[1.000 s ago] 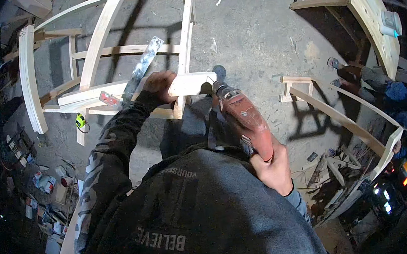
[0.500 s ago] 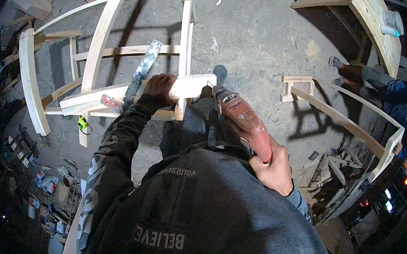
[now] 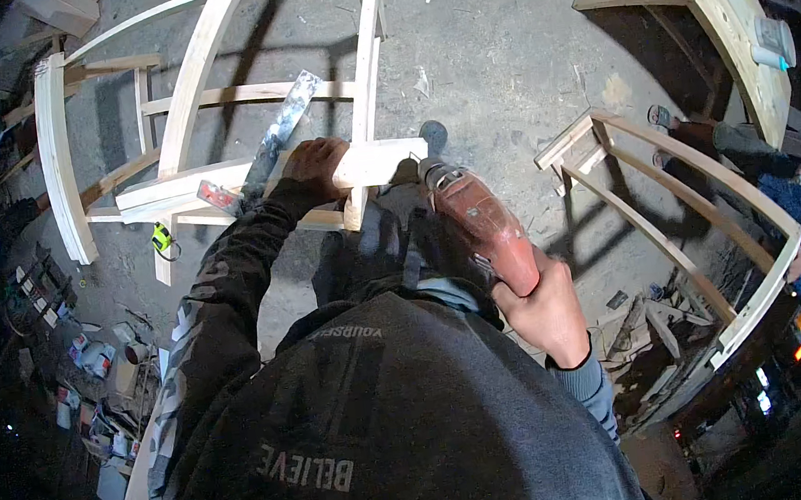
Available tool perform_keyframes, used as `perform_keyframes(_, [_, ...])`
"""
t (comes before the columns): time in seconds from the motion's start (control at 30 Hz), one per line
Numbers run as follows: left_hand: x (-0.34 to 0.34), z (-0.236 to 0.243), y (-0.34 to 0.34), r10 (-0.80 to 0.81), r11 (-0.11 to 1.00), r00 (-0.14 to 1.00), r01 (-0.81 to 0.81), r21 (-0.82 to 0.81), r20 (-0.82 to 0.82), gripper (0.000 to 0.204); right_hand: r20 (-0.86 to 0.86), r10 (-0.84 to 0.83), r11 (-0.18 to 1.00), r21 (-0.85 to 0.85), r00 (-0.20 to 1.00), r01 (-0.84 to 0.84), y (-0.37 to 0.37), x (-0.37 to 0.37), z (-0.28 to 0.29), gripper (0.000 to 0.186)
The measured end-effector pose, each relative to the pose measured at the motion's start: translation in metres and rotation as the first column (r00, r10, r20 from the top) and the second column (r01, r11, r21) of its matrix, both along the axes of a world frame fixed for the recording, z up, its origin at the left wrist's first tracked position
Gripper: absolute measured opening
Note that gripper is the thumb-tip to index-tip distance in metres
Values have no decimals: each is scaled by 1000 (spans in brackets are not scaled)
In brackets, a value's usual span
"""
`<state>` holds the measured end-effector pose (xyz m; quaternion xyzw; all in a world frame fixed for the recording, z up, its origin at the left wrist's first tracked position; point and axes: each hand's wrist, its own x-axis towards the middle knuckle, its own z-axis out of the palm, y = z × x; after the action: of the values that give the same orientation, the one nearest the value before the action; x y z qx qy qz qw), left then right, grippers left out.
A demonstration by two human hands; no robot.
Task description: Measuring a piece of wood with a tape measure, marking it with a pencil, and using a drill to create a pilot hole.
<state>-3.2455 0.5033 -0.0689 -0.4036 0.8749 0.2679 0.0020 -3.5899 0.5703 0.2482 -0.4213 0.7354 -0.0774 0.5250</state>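
Bracing the beam with the frame beneath it, left grip clamped over it and right grip around the drill at the beam's right end — seemingly drilling, calling next for steady, straight pressure.

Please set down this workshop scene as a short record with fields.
Left hand: on the wooden beam; fingers partly hidden
Right hand: wrapped around the rear of a red power drill
Drill aim: at the beam's right end; contact unclear
Beside left hand: paint-smeared bar with a red end
Left of forearm: yellow-green tape measure
Beyond: pale wooden frame
Right side: co-worker's hand at another wooden frame
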Motion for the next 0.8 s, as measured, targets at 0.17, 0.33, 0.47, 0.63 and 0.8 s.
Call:
perform_keyframes(0.17, [-1, -3, 4, 27, 996, 996, -34, -78, -86, 77, 13, 33, 998, 61, 999, -34, -6, -1, -1, 38])
perform_keyframes(0.33, [0, -1, 2, 24, 999, 997, -27, -44, -68, 73, -27, 83, 996, 15, 996, -82, 1, 9, -3, 39])
perform_keyframes(0.47, [-4, 5, -4, 20, 999, 999, -19, 47, -35, 71, -71, 129, 991, 39, 989, -127, -2, 16, 0, 39])
perform_keyframes(0.63, [-1, 3, -5, 7, 998, 998, -3, 57, -62, 75, -79, 117, 993, 26, 990, -116, -10, 18, -2, 39])
perform_keyframes(0.8, [-5, 7, -10, -34, 999, 996, 36, 16, -87, 68, -29, 95, 995, 13, 995, -95, -13, 17, -6, 38])
